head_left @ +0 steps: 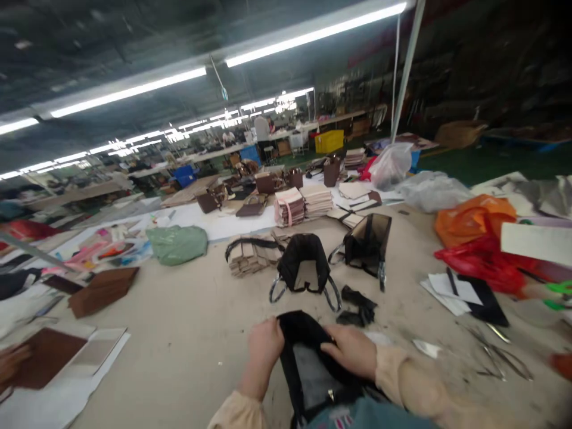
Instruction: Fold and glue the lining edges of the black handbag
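Observation:
A black bag piece (297,325) with a grey inside is held open at the table's near edge, in front of my body. My left hand (267,344) is closed on its left rim. My right hand (353,350) grips the right rim, the thumb on the inner side. Just beyond stands a black bag (304,247) with two handles hanging down at its sides. Another black bag with brown panels (369,241) is behind it to the right. Crumpled black scraps (357,307) lie between these bags and my right hand.
Stacked beige pieces (252,256) and a green plastic bag (177,244) lie farther back. Scissors (503,354), a red bag (487,262) and an orange bag (473,217) are on the right. At the left edge, another person's hand (11,363) touches a brown panel (51,357).

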Action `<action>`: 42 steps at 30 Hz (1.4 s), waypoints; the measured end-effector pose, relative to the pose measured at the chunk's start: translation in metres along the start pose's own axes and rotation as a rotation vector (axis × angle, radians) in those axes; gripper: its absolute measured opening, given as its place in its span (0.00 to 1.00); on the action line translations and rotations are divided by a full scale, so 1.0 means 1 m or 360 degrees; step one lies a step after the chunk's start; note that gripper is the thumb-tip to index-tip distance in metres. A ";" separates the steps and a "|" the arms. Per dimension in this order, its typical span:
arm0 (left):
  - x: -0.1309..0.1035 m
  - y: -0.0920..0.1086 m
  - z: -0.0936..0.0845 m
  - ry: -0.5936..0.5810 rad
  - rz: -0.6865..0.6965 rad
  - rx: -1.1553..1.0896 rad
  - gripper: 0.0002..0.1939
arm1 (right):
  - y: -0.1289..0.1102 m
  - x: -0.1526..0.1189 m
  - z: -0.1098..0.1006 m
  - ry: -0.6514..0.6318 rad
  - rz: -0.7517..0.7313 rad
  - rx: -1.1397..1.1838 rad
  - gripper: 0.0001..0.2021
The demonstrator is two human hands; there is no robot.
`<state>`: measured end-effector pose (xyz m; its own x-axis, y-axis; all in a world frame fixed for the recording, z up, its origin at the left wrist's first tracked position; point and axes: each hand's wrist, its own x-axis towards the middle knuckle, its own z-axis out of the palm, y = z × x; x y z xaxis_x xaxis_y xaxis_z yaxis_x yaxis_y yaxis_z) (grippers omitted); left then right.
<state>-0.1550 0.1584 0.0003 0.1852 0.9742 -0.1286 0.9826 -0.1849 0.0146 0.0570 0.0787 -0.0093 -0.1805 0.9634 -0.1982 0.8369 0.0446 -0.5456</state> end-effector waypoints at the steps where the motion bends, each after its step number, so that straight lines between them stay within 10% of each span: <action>1: 0.000 0.001 0.001 -0.0012 -0.0008 0.0002 0.18 | 0.001 0.003 -0.002 0.0049 -0.0016 -0.0030 0.18; 16: 0.002 0.005 -0.003 -0.0030 -0.0037 -0.0043 0.19 | -0.030 0.071 -0.014 0.0125 -0.0193 -0.0549 0.18; 42: 0.003 -0.003 0.006 -0.0054 -0.0105 -0.0245 0.17 | -0.043 0.095 -0.012 0.0051 -0.0362 -0.0565 0.18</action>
<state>-0.1578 0.1610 -0.0062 0.1224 0.9782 -0.1676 0.9830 -0.0962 0.1566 0.0103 0.1717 0.0051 -0.3697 0.9260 -0.0763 0.9046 0.3400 -0.2571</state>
